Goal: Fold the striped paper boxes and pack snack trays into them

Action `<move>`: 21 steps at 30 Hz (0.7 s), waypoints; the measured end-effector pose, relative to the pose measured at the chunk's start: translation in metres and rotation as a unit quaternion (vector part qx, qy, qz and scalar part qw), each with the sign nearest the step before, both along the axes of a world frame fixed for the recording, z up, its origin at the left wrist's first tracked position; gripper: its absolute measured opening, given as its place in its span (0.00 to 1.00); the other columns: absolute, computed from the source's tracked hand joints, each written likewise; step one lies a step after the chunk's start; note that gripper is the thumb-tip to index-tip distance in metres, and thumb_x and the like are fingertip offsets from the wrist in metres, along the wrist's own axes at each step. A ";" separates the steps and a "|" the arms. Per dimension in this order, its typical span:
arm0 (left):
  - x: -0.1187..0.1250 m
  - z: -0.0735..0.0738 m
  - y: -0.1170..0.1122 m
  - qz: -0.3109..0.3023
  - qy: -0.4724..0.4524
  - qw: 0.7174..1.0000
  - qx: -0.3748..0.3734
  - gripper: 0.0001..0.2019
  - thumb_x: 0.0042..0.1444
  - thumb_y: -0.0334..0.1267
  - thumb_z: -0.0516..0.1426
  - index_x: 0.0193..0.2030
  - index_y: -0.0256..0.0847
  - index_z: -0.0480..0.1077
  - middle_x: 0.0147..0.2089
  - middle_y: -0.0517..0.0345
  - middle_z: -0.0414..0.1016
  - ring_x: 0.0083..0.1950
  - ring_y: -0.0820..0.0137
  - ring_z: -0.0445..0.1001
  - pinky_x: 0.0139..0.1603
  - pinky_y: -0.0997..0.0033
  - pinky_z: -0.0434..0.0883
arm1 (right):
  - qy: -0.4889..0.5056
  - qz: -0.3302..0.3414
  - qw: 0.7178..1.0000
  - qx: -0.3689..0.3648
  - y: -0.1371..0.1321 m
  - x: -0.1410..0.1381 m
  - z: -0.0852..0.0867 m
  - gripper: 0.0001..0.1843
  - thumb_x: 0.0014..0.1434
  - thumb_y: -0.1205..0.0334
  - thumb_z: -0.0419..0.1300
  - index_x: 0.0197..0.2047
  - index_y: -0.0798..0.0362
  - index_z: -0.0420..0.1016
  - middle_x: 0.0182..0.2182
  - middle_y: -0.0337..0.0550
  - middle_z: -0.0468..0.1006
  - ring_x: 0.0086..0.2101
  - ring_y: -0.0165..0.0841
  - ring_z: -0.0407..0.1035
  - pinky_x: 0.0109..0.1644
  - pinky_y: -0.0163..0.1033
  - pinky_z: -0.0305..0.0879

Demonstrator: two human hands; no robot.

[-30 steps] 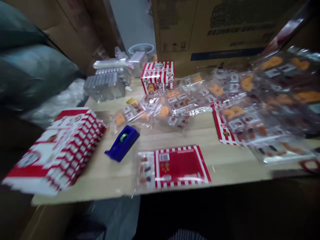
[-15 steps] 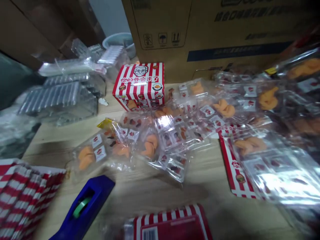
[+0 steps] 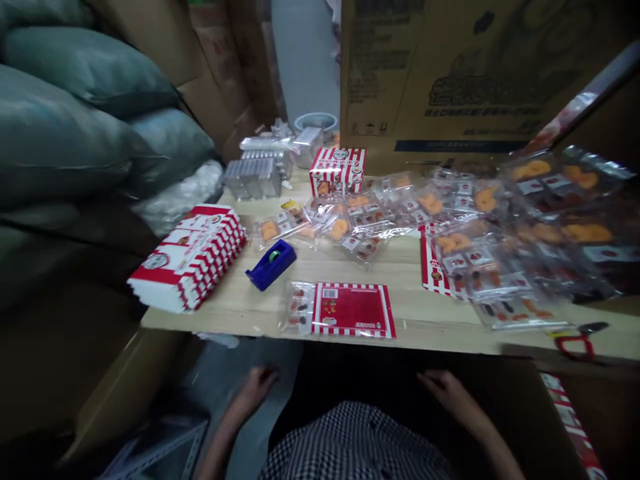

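Note:
Both my hands are below the table's front edge, touching nothing on it. My left hand (image 3: pixel 259 385) hangs with loosely bent fingers and nothing visible in it; it is slightly blurred. On the other side, my right hand (image 3: pixel 444 388) is held with fingers partly stretched inward, also without an object. Between and above them, near the edge, lies a flat clear packet with a red-and-white striped card (image 3: pixel 353 310) and small toy pieces (image 3: pixel 300 307) at its left end. Behind it stands a blue tape dispenser (image 3: pixel 273 265) with a green roll.
A stack of striped cartons (image 3: pixel 187 257) is at left. Clear plastic boxes (image 3: pixel 253 179) and an assembled striped box (image 3: pixel 337 171) stand behind. Bagged orange toy pieces (image 3: pixel 433 203) spread rightward. Red-handled scissors (image 3: pixel 575 343) lie at the right edge, a large cardboard box (image 3: pixel 425 80) at the back.
The view has pulled back and tilted down, so the table's front edge, my torso and both hands now show. The objects on the table appear unmoved.

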State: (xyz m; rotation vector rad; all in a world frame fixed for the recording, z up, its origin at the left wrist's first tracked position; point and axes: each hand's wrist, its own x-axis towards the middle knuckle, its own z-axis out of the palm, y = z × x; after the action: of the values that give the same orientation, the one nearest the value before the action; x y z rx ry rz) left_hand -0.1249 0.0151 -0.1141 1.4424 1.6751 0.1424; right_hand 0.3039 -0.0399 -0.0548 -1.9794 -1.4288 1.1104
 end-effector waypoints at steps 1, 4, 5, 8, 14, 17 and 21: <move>-0.005 0.014 -0.001 0.013 -0.018 0.999 0.026 0.14 0.67 0.44 0.54 0.43 0.36 0.75 0.40 0.53 0.79 0.42 0.65 0.78 0.47 0.63 0.76 | 0.014 0.020 1.000 0.010 0.006 0.003 0.001 0.22 0.64 0.44 0.60 0.32 0.54 0.81 0.30 0.44 0.82 0.33 0.41 0.77 0.38 0.42 0.75; 0.000 0.054 0.023 0.084 -0.066 0.971 0.212 0.17 0.66 0.50 0.52 0.46 0.40 0.76 0.43 0.52 0.81 0.43 0.64 0.78 0.47 0.65 0.75 | 0.044 0.082 0.989 0.114 0.040 0.000 0.018 0.20 0.65 0.44 0.58 0.44 0.50 0.81 0.43 0.47 0.83 0.46 0.44 0.77 0.53 0.46 0.73; 0.006 0.062 0.036 0.110 -0.063 0.953 0.275 0.18 0.65 0.50 0.54 0.50 0.40 0.75 0.47 0.51 0.80 0.44 0.63 0.78 0.47 0.65 0.75 | 0.034 0.105 0.980 0.165 0.057 -0.008 0.024 0.20 0.64 0.45 0.60 0.50 0.49 0.79 0.50 0.48 0.81 0.52 0.45 0.74 0.58 0.49 0.69; 0.032 0.065 0.077 0.117 -0.041 0.937 0.327 0.18 0.60 0.46 0.58 0.52 0.38 0.75 0.48 0.46 0.79 0.40 0.64 0.78 0.43 0.64 0.76 | -0.084 0.260 0.931 0.242 0.114 -0.043 0.024 0.43 0.52 0.42 0.69 0.68 0.46 0.65 0.66 0.55 0.66 0.66 0.53 0.56 0.68 0.62 0.52; 0.048 0.036 0.095 0.125 -0.038 0.946 0.298 0.14 0.59 0.43 0.60 0.46 0.37 0.79 0.37 0.51 0.82 0.37 0.64 0.78 0.43 0.66 0.74 | -0.221 0.395 0.872 0.185 0.176 -0.089 -0.025 0.68 0.35 0.44 0.76 0.74 0.53 0.52 0.66 0.67 0.59 0.67 0.61 0.50 0.69 0.68 0.39; 0.049 0.039 0.090 0.128 -0.062 0.947 0.287 0.13 0.61 0.41 0.58 0.47 0.38 0.80 0.40 0.51 0.84 0.38 0.64 0.80 0.42 0.68 0.74 | -0.216 0.402 0.868 0.198 0.171 -0.086 -0.031 0.65 0.38 0.46 0.73 0.75 0.52 0.49 0.66 0.65 0.57 0.67 0.60 0.49 0.69 0.67 0.39; 0.062 0.055 0.090 0.137 -0.075 0.944 0.289 0.11 0.60 0.35 0.58 0.45 0.40 0.81 0.44 0.52 0.84 0.42 0.64 0.81 0.47 0.68 0.74 | -0.210 0.379 0.868 0.244 0.156 -0.087 -0.027 0.62 0.41 0.49 0.71 0.75 0.52 0.50 0.65 0.64 0.55 0.67 0.60 0.48 0.69 0.67 0.38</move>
State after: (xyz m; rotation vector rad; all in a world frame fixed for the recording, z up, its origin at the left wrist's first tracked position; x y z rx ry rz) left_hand -0.0626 0.1048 -0.0590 1.5490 1.7768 0.9444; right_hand 0.2167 0.1158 -0.0820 -1.3395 -2.5518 0.4667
